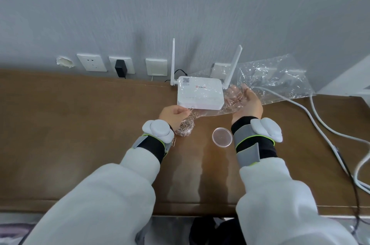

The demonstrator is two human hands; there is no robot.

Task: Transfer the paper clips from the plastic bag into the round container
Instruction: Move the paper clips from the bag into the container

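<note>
My left hand [171, 113] pinches the narrow end of a clear plastic bag [274, 80] just above a bunch of rose-gold paper clips [185, 127] that hangs in the bag's corner and rests on the table. My right hand [247, 102] is palm up with its fingers inside the bag's wide end, which spreads up and to the right over the cables. One loose paper clip [173, 142] lies on the table by my left wrist. The small clear round container [222, 137] stands open on the table between my wrists, with nothing visible in it.
A white router [200, 93] with two upright antennas sits against the wall behind my hands. White and black cables [320, 124] run across the table's right side. Wall sockets [92, 62] line the wall. The brown table's [80, 124] front edge is near my body.
</note>
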